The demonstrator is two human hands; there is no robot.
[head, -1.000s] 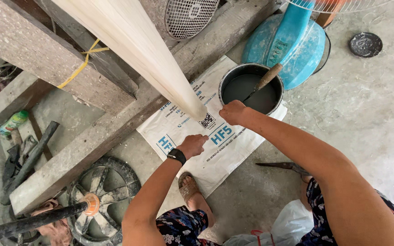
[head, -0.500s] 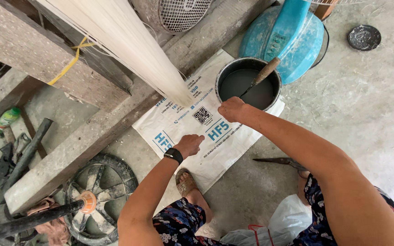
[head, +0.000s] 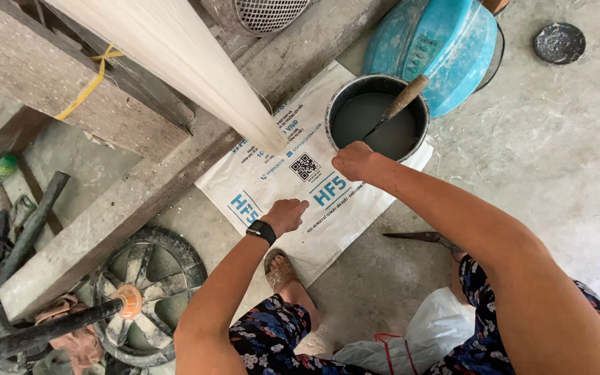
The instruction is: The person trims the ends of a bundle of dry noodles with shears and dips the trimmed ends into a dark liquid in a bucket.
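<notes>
A thick cream bundle of threads (head: 196,69) slopes down from the top left and tapers to an end above a white printed sack (head: 272,187) on the floor. My right hand (head: 352,160) is closed, knuckles up, at the near rim of a black pot (head: 338,104) of dark liquid. A wooden-handled brush (head: 404,97) stands in the pot. My left hand (head: 286,214), a black watch on its wrist, hovers over the sack with its fingers curled in. I see nothing in either hand, and both are clear of the bundle's end.
A blue plastic container (head: 439,48) lies behind the pot. Scissors (head: 418,237) rest on the concrete to the right. Weathered wooden beams (head: 105,215) cross the left side above a spoked wheel (head: 147,278). A small dark dish (head: 558,42) sits top right, a fan grille (head: 265,12) at the top.
Both hands hold nearly the same pose over the sack and pot rim. Only the view has drifted slightly.
</notes>
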